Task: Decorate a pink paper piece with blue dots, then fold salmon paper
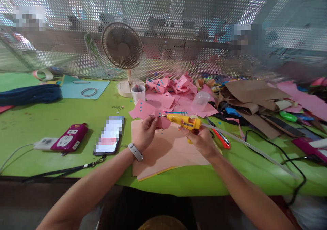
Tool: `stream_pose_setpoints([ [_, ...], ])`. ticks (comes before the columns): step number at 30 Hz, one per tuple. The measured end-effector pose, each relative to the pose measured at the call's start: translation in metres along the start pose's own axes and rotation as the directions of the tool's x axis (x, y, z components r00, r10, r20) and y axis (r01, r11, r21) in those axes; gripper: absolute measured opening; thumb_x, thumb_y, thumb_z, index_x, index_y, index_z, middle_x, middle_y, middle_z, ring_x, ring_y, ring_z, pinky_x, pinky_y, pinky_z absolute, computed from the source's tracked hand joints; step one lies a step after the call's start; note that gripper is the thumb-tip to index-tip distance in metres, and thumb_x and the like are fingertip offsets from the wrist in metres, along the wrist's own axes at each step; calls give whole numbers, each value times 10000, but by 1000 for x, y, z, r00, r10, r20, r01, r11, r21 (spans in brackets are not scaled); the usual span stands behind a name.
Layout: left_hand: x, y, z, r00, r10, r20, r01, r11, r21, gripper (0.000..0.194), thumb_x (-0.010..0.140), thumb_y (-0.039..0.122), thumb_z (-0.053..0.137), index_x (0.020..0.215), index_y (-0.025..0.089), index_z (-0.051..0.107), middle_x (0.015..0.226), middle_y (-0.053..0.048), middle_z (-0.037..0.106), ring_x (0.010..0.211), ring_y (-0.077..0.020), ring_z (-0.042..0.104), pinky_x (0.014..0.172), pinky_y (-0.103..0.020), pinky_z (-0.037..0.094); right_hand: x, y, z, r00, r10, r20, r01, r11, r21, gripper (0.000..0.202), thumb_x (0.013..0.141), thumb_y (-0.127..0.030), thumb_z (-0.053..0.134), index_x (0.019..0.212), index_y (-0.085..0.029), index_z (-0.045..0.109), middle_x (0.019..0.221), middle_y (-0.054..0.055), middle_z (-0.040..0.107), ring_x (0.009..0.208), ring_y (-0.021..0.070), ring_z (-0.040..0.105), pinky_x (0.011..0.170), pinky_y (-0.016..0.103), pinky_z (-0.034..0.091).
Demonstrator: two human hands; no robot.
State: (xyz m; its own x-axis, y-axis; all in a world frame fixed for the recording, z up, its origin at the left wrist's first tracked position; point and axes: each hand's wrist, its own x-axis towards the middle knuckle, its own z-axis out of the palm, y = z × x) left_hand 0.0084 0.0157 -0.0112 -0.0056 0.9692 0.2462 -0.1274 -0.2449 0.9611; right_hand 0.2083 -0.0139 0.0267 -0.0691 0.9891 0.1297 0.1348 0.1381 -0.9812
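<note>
I see the yellow glue gun [184, 121] held just above the stack of salmon-pink sheets [166, 151] at the near edge of the green table [89, 114]. Its long axis runs nearly level, left to right across my view, with the nozzle pointing left and a clear glue stick [245, 143] trailing out of its back toward the right. The nozzle tip sits at the edge of a small pink paper piece [161, 121].

My right hand [201, 140] is clenched around the gun's grip, a finger seemingly on the trigger. My left hand [145, 131] pinches the pink piece between thumb and fingertips, holding it up to the nozzle.

I judge this to be the gluing step: a bead is being laid on the piece. The next move would call for a steady squeeze and keeping my left fingertips away from the hot tip.

Behind lies a heap of pink cutouts with blue dots [173, 87], a white cup [138, 93] and a small desk fan [122, 49]. A phone [109, 136] and a magenta power strip [68, 137] lie to the left; brown paper [255, 94] and a black cable [286, 155] lie to the right.
</note>
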Motion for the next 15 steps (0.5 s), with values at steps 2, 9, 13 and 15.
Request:
stream_pose_setpoints([
  [2,0,0,0,1000,4,3,-4,1000,10,426,833,578,651,840,152,628,733,-7,623,672,-122,611,690,-278,583,0,1,0,1000,3,5,-3,1000,1,334,693,-443,791,908,-200,711,753,25,659,648,169,555,595,293,473],
  [9,-1,2,0,1000,6,7,-6,1000,26,428,833,586,645,823,159,623,725,-5,614,668,-125,606,694,-285,584,1,9,-1,1000,-18,20,18,1000,-7,336,724,-411,776,973,-193,719,837,50,683,719,193,584,659,315,504],
  [13,-1,2,0,1000,10,9,-11,1000,17,419,834,579,649,826,162,625,722,-4,614,664,-125,605,691,-284,580,1,9,-1,999,-33,26,33,999,-11,389,727,-425,774,1008,-163,707,879,60,687,747,183,587,662,296,495],
  [15,-1,3,0,1000,11,11,-11,1000,25,406,845,568,643,823,163,625,721,-5,618,666,-125,608,696,-285,578,1,9,-1,999,-28,24,28,999,-19,401,725,-438,775,1003,-157,704,865,58,681,713,166,568,631,282,482],
])
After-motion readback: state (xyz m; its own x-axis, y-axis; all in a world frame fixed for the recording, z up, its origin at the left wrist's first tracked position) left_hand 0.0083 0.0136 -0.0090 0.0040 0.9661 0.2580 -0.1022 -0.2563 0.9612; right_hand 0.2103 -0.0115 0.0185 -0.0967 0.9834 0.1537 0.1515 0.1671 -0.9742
